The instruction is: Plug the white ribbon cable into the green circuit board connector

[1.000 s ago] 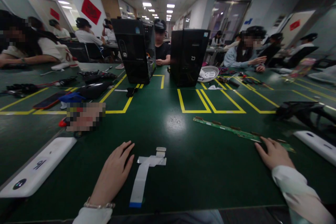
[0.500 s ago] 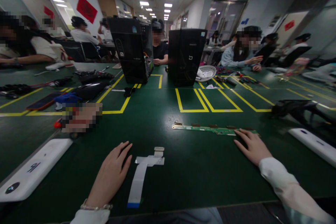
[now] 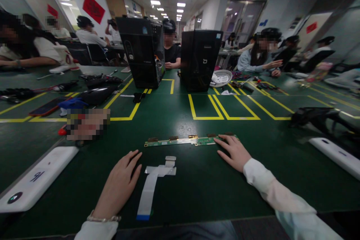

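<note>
A long, narrow green circuit board (image 3: 180, 141) lies flat on the dark green table. My right hand (image 3: 233, 152) rests at its right end, fingers apart, the fingertips touching the board. My left hand (image 3: 119, 182) lies flat on the table with its fingers spread, holding nothing. Just right of my left hand is a white flat ribbon cable (image 3: 148, 195) with a blue end toward me and a connector at its far end, below the board. Neither hand touches the cable.
Two black computer towers (image 3: 140, 56) (image 3: 198, 60) stand across the table. White devices lie at the left (image 3: 39, 180) and right (image 3: 334, 155). A white basket (image 3: 222, 78), tools and cables sit farther back. Several people sit around.
My right hand has moved left, and the circuit board has slid left along with it. My left hand and the ribbon cable have stayed in place.
</note>
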`<state>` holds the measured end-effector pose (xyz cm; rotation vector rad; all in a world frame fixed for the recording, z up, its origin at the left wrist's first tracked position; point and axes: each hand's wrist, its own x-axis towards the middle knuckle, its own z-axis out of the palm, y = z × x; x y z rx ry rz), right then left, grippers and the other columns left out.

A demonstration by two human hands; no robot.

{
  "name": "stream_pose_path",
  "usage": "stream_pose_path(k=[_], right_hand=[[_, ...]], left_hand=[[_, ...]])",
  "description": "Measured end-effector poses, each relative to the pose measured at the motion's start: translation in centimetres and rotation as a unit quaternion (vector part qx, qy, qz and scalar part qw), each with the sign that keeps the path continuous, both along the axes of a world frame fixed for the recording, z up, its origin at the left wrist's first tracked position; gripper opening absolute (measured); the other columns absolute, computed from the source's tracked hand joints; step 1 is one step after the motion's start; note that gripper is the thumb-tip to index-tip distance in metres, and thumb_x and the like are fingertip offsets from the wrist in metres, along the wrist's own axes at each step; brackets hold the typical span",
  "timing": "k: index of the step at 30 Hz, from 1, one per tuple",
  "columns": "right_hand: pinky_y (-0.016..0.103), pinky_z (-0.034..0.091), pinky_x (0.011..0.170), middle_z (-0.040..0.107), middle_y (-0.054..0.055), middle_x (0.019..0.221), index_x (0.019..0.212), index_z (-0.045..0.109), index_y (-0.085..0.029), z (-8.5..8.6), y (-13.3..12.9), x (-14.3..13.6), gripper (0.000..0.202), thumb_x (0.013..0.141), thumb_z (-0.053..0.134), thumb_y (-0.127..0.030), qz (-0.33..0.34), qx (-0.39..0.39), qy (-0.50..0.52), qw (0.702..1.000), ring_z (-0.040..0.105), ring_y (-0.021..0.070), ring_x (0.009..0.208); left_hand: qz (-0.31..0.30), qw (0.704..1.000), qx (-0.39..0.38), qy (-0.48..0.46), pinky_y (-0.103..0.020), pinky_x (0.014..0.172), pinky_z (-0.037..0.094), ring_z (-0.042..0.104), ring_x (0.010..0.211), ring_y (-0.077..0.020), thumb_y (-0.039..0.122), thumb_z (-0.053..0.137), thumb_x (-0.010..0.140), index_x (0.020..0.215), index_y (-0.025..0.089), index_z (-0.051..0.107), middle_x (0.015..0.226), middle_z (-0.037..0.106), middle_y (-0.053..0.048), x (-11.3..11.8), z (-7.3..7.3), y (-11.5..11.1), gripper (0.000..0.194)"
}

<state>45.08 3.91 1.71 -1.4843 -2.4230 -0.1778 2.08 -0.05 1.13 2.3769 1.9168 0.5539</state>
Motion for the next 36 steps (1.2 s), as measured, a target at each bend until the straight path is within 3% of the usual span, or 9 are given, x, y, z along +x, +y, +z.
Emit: stream_pose_path(k=[10,15,22,27,31,36], right_hand=[[0.048,0.041,0.092,0.051,0.014,0.128,0.131,0.055,-0.022,0.7,0.3,-6.3,0.046,0.091,0.047,-0.042,0.035,-0.02,0.001,0.999,0.045,0.0299,0.112],[0.047,0.041,0.091,0.051,0.014,0.128,0.132,0.053,-0.021,0.9,-0.2,-8.3,0.046,0.091,0.047,-0.041,0.053,-0.028,0.009,0.998,0.045,0.0296,0.111],[0.048,0.04,0.095,0.049,0.015,0.13,0.131,0.052,-0.017,0.5,-0.2,-8.2,0.044,0.091,0.047,-0.035,0.072,-0.02,0.035,0.997,0.044,0.0291,0.115],[0.049,0.041,0.095,0.052,0.013,0.128,0.127,0.055,-0.018,0.2,-0.1,-7.9,0.039,0.091,0.047,-0.032,0.084,-0.032,0.045,0.995,0.045,0.0288,0.115],[0.048,0.042,0.096,0.052,0.015,0.127,0.127,0.054,-0.015,0.0,0.0,-8.0,0.041,0.091,0.047,-0.031,0.099,-0.042,0.059,0.992,0.046,0.0281,0.115],[0.047,0.041,0.099,0.051,0.017,0.125,0.129,0.051,-0.012,-0.2,0.1,-8.4,0.043,0.09,0.048,-0.031,0.124,-0.046,0.069,0.989,0.046,0.0276,0.116]], left_hand=[[-0.043,0.998,0.039,-0.029,-0.045,0.1,0.046,0.055,0.115,-0.0248,0.038,0.039,0.093,0.122,0.017,0.06,0.124,0.06,-0.011,0.1,0.7,-0.4,0.041],[-0.066,0.997,0.028,-0.038,-0.043,0.095,0.05,0.058,0.111,-0.024,0.036,0.04,0.093,0.121,0.019,0.06,0.121,0.062,-0.01,0.2,0.9,-0.8,0.038],[-0.086,0.995,0.011,-0.049,-0.043,0.095,0.05,0.058,0.111,-0.0237,0.034,0.043,0.092,0.123,0.022,0.059,0.121,0.062,-0.009,0.2,0.8,-0.8,0.037],[-0.106,0.988,-0.017,-0.111,-0.039,0.094,0.052,0.059,0.111,-0.0219,0.038,0.045,0.092,0.122,0.025,0.059,0.121,0.062,-0.007,0.5,1.4,-1.2,0.036],[-0.127,0.98,-0.027,-0.151,-0.039,0.097,0.05,0.056,0.117,-0.0213,0.034,0.044,0.093,0.124,0.027,0.057,0.126,0.059,-0.006,2.0,2.0,-1.8,0.035],[-0.198,0.974,-0.026,-0.106,-0.043,0.105,0.043,0.043,0.131,-0.0233,0.028,0.047,0.091,0.127,0.027,0.055,0.136,0.053,-0.006,5.0,2.3,-2.0,0.037]])
